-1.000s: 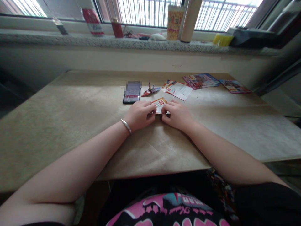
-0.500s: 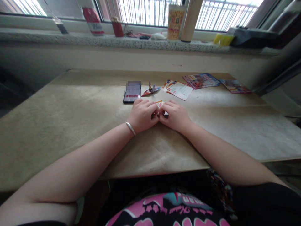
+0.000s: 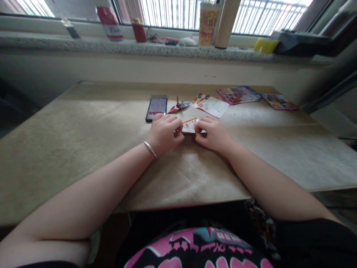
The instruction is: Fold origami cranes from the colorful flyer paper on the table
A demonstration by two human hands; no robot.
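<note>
Between my hands lies a small printed sheet of paper [image 3: 189, 125], white with orange and red print, its near edge straight like a crease. My left hand [image 3: 166, 131] pinches its left side, thumb against curled fingers. On the right side, my right hand [image 3: 211, 133] grips the paper in a similar pinch. Both hands cover the ends of the sheet. Just beyond them stands a folded paper crane [image 3: 179, 106] in red, purple and blue. A phone [image 3: 157, 108] with a lit screen lies behind my left hand.
Printed leaflets [image 3: 213, 106] lie past my right hand, with glossy colourful cards [image 3: 240, 95] and another small stack [image 3: 279, 101] farther right. On the windowsill [image 3: 167, 49] stand a pink can [image 3: 110, 23], a red container [image 3: 138, 30] and a patterned cup [image 3: 208, 25].
My hands have moved apart from each other, the left one leftward and the right one rightward. More of the printed paper now shows between them.
</note>
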